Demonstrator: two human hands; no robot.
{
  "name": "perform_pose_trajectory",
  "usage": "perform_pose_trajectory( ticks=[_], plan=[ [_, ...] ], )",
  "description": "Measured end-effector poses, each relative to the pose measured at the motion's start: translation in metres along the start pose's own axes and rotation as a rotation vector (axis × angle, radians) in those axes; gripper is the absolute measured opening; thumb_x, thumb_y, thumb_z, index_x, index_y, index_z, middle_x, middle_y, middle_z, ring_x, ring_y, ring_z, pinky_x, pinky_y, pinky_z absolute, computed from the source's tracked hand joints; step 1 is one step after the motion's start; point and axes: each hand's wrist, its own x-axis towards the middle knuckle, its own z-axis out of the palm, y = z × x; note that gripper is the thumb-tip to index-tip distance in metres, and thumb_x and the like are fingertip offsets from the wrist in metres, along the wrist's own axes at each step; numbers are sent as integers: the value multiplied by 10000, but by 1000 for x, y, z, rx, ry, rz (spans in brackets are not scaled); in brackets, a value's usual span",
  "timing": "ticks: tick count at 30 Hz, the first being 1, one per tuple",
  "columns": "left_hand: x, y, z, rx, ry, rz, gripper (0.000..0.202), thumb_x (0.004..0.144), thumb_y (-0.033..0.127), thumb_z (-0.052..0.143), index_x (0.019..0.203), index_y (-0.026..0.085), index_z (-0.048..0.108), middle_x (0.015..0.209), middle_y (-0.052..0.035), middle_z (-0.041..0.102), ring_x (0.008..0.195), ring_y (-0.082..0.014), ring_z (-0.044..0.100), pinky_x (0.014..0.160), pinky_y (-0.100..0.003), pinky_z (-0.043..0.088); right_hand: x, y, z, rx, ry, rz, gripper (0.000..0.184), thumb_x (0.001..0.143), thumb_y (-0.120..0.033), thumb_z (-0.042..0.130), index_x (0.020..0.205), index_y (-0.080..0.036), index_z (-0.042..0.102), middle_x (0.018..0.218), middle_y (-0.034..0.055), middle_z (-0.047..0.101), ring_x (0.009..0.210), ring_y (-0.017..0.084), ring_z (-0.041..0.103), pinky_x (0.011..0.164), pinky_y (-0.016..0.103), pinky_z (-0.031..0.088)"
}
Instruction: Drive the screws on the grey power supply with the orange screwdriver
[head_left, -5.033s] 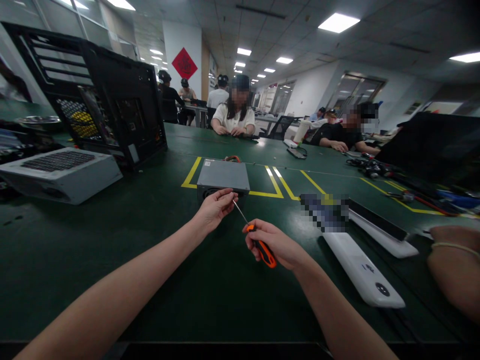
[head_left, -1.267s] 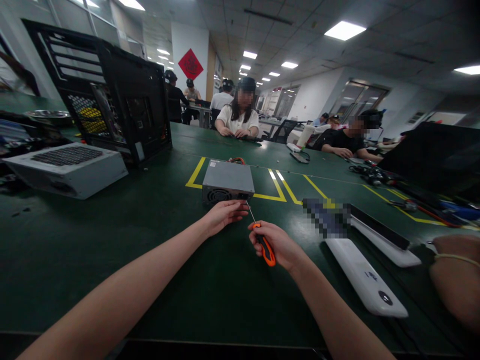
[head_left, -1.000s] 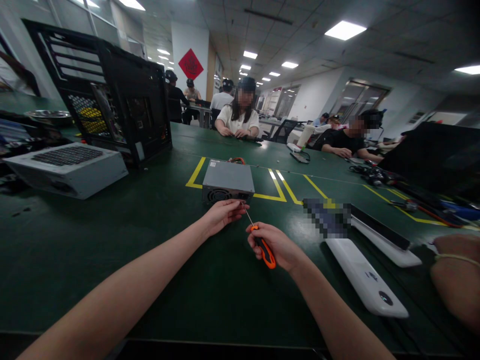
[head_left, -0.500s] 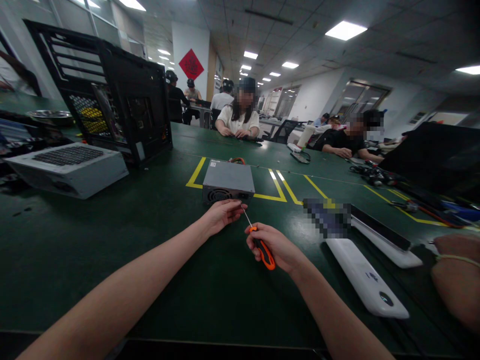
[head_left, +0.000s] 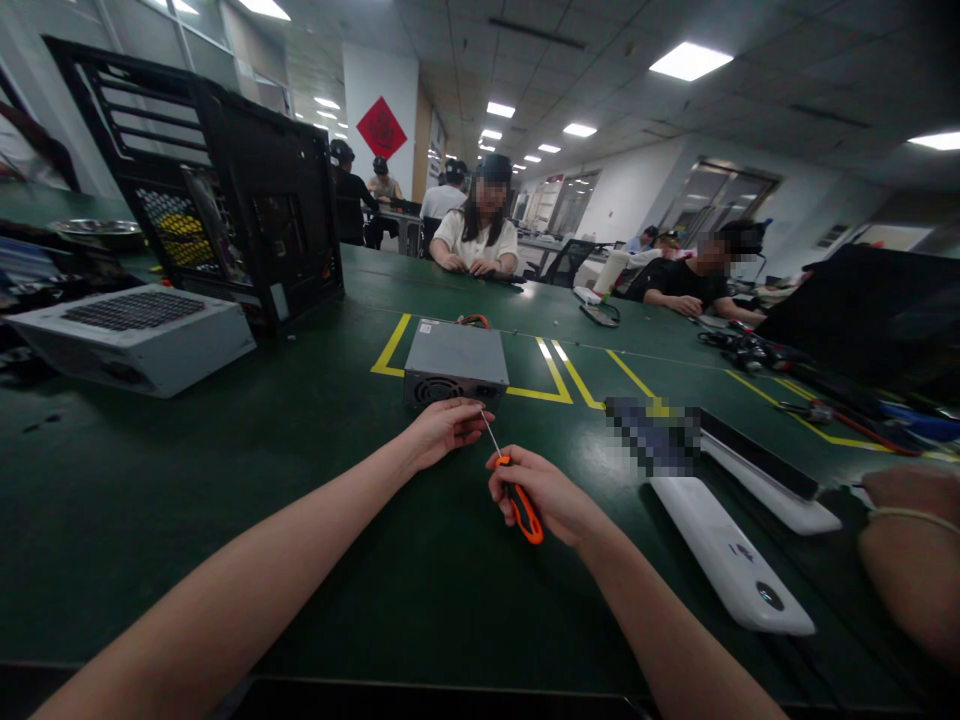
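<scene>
A screwdriver (head_left: 527, 512) with an orange and black handle is gripped in my right hand (head_left: 546, 490), its thin metal shaft slanting up and to the left. My left hand (head_left: 444, 436) is closed at the shaft's tip, thumb and fingers together. Whatever they pinch there is too small to make out. Just beyond both hands sits a grey power supply unit (head_left: 459, 352), fan grille and socket facing me. Its lower front edge is partly hidden behind my left fingers, and coloured wires show at its back.
To the left stand a black computer case (head_left: 281, 220) and a second power supply unit (head_left: 142, 350), with a metal bowl (head_left: 97, 233) behind. White devices (head_left: 731, 550) lie on the right, near another person's arm (head_left: 911, 550). Yellow tape (head_left: 390, 350) marks the green table; a person (head_left: 480, 235) sits opposite.
The screwdriver's handle and my right hand have shifted slightly left, tilting the shaft a little more upright. My left hand and the power supply unit look nearly the same.
</scene>
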Motion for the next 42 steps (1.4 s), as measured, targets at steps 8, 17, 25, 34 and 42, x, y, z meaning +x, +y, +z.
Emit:
perform_pose_trajectory(
  ticks=[8, 17, 25, 34, 42],
  plan=[
    [-1, -1, 2, 39, -40, -2, 193, 752, 150, 619, 942, 118, 621, 947, -114, 660, 745, -103, 622, 656, -200, 489, 4, 2, -4, 120, 44, -29, 205, 692, -268, 554, 852, -183, 458, 595, -26, 558, 466, 88, 497, 450, 225, 407],
    [-4, 1, 4, 42, -24, -12, 202, 786, 99, 559, 985, 99, 598, 908, -114, 664, 741, -105, 627, 679, -203, 494, 4, 0, -5, 165, 112, -44, 145, 716, -225, 519, 843, -180, 467, 587, -26, 546, 477, 87, 501, 465, 220, 407],
    [-4, 1, 3, 64, -52, -8, 217, 792, 107, 552, 1006, 103, 588, 933, -116, 656, 760, -107, 625, 691, -199, 491, 6, 1, -8, 177, 139, -47, 112, 755, -207, 496, 861, -174, 481, 592, -22, 549, 476, 85, 506, 469, 213, 415],
    [-2, -1, 1, 67, -58, 2, 221, 796, 109, 548, 1013, 105, 585, 930, -108, 657, 751, -97, 621, 692, -195, 490, 9, 1, -7, 189, 132, -68, 95, 787, -199, 470, 873, -169, 496, 600, -24, 545, 473, 81, 502, 463, 206, 418],
    [0, -3, 0, 63, -74, 15, 197, 787, 119, 563, 981, 109, 600, 914, -99, 659, 758, -97, 619, 694, -191, 492, 6, -2, -4, 245, 209, -94, 144, 798, -233, 464, 931, -178, 471, 670, 3, 575, 455, 66, 462, 427, 189, 378]
  ],
)
